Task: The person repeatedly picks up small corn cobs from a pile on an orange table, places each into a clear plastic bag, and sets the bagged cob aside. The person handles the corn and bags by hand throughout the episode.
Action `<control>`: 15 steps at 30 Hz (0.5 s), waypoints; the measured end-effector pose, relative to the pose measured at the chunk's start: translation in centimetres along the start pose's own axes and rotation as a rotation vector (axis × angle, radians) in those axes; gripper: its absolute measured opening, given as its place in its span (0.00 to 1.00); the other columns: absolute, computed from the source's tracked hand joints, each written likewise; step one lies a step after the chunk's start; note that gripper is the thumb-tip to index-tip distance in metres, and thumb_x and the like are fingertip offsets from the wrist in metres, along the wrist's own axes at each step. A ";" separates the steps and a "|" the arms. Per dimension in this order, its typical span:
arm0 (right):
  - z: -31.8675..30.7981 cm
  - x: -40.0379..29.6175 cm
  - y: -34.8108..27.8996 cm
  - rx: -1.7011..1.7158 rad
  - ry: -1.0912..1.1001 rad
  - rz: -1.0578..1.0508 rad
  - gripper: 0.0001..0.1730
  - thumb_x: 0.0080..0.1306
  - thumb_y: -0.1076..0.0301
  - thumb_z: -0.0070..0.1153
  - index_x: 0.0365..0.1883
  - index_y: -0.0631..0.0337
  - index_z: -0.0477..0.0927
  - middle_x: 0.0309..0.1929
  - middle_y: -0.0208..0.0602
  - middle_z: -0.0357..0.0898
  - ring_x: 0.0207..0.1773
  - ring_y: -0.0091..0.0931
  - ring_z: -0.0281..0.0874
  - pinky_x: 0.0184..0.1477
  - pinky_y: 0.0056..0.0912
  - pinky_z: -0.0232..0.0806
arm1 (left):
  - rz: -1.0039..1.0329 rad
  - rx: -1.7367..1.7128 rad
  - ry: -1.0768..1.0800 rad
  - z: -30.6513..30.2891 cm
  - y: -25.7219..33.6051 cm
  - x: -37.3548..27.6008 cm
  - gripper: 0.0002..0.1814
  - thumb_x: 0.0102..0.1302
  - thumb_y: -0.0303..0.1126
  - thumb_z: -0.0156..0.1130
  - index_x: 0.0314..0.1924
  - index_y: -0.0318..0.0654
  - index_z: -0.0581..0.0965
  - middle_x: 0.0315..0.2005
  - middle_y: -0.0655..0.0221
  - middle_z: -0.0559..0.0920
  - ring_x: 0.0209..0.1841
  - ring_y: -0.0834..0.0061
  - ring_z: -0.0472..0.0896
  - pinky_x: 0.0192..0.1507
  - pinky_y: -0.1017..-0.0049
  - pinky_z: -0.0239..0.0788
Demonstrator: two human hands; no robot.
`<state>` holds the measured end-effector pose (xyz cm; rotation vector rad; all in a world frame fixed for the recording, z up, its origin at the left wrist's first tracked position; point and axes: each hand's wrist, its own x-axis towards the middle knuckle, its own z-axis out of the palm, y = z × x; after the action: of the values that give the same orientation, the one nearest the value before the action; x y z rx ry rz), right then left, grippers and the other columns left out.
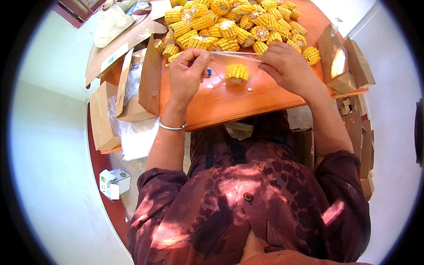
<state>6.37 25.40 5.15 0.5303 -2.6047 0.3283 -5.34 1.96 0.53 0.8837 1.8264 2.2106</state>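
Between my two hands a clear plastic bag is pulled wide by its upper edge. My left hand pinches one side of that edge between thumb and fingers, and my right hand grips the other side. Just below the stretched edge is a short cut piece of corn cob, yellow with a pale cut end. It seems to be inside the bag, though the film is too transparent to be sure. Something small and blue shows beside my left fingers. A loose white crumb lies on the orange tabletop.
Beyond my hands a heap of cut corn cobs covers the table's far part. Open cardboard boxes with clear plastic stand at the left, near a cloth bag. More cardboard boxes stand right. A small white carton sits low left.
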 end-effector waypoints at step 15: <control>0.6 -1.5 0.7 0.989 0.229 0.403 0.29 0.58 0.73 0.67 0.57 0.61 0.72 0.43 0.27 0.77 0.39 0.16 0.72 0.41 0.18 0.68 | -0.029 -0.005 -0.017 -0.3 0.5 -0.1 0.07 0.66 0.30 0.64 0.35 0.34 0.80 0.20 0.76 0.77 0.19 0.90 0.70 0.21 0.87 0.64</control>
<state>7.04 26.30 3.85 0.2207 -2.1544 1.7243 -5.33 1.56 0.93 0.8661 1.8141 2.1825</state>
